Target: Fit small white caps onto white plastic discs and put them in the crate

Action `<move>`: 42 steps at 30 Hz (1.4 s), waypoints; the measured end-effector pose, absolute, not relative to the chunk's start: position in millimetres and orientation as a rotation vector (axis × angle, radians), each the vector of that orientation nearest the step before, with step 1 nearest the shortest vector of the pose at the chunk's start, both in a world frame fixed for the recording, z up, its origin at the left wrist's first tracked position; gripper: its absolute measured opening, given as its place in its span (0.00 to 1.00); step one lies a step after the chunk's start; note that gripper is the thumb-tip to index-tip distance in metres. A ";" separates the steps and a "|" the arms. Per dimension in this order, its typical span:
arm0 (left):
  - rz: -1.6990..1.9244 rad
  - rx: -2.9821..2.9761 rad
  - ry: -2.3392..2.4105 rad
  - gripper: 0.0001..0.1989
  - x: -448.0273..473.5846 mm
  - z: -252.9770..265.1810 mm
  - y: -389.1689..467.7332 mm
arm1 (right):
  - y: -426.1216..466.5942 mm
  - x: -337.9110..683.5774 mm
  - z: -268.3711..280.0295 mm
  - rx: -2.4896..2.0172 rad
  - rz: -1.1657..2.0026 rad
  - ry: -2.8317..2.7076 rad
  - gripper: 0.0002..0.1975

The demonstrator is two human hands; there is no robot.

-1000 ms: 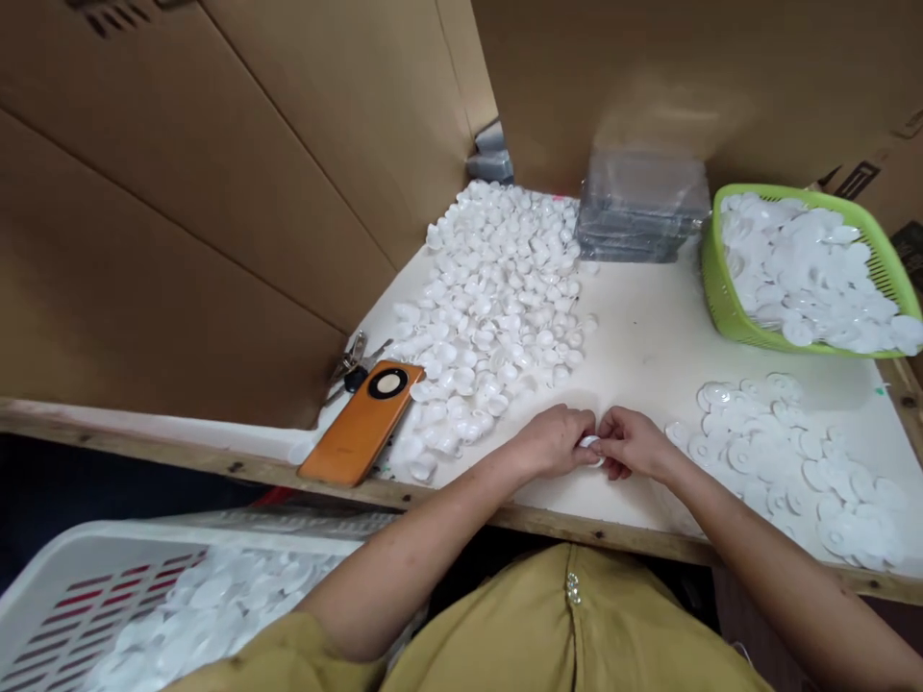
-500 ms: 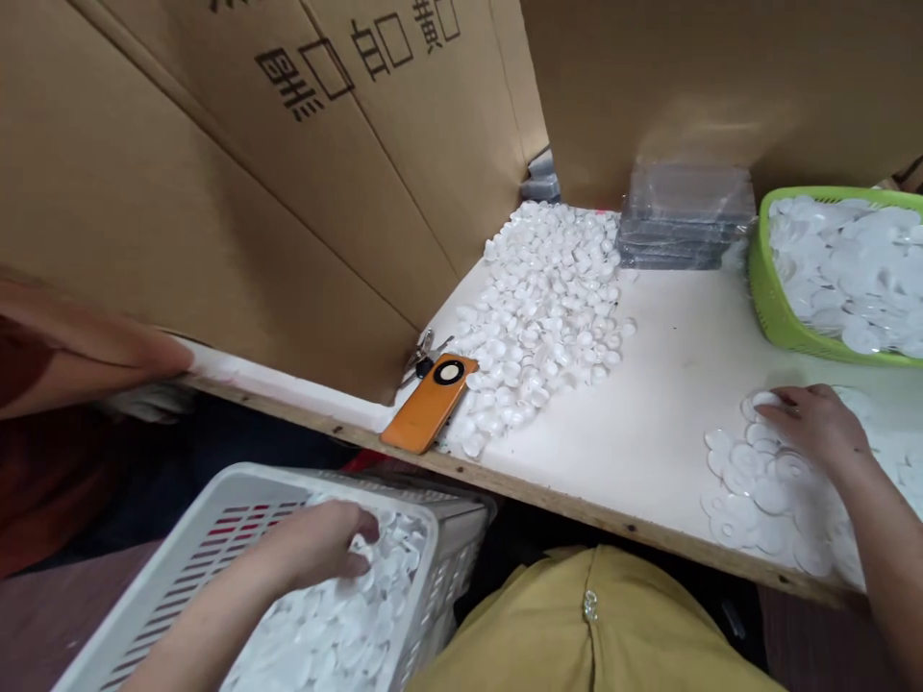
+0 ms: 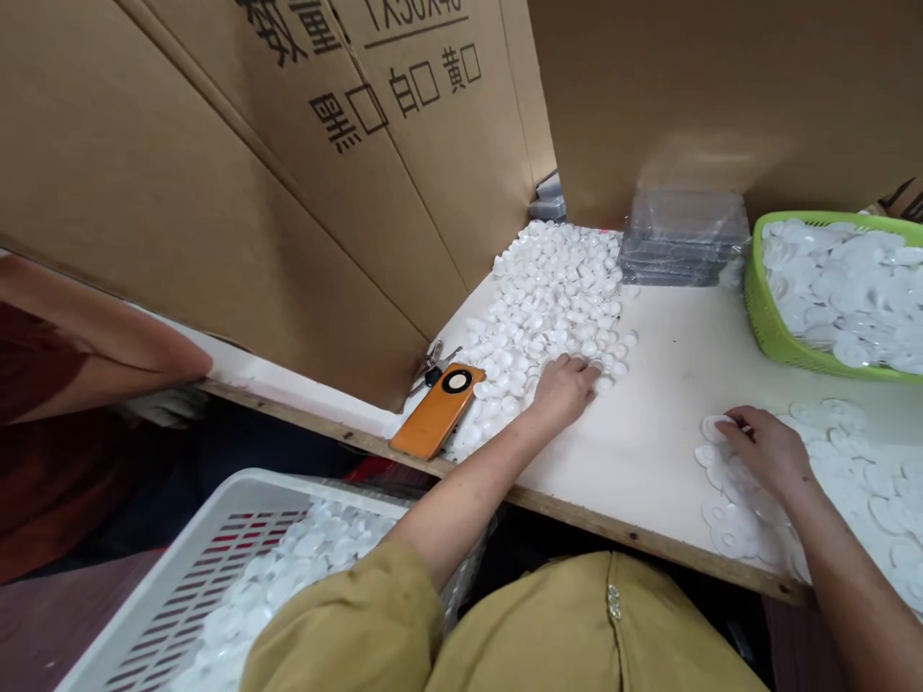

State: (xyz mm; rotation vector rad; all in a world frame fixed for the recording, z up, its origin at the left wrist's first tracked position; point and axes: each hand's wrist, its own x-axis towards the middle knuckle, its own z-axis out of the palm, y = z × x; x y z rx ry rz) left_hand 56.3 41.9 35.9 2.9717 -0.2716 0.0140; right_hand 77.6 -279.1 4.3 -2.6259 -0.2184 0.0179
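My left hand (image 3: pixel 566 389) has left the white crate (image 3: pixel 180 567) of caps and now rests, fingers loose, on the small cap pile (image 3: pixel 555 298). My right hand (image 3: pixel 764 447) pinches a flat disc (image 3: pixel 713 425). The green basket (image 3: pixel 765 322) holds more discs.

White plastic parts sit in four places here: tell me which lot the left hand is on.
The left hand rests on the heap of small caps beside the orange phone, not the flat discs or either basket.
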 end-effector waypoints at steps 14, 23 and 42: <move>-0.091 3.148 -0.377 0.16 11.5 60.8 42.8 | -263.2 61.3 2.0 -2.247 -0.140 -0.005 0.13; -0.275 2.601 -0.371 0.12 -15.6 14.7 -2.3 | -251.4 52.4 13.4 -1.875 0.241 0.041 0.17; -0.231 2.420 -0.271 0.11 -10.5 -2.8 -5.0 | -173.3 29.0 11.4 -1.931 0.895 -0.141 0.15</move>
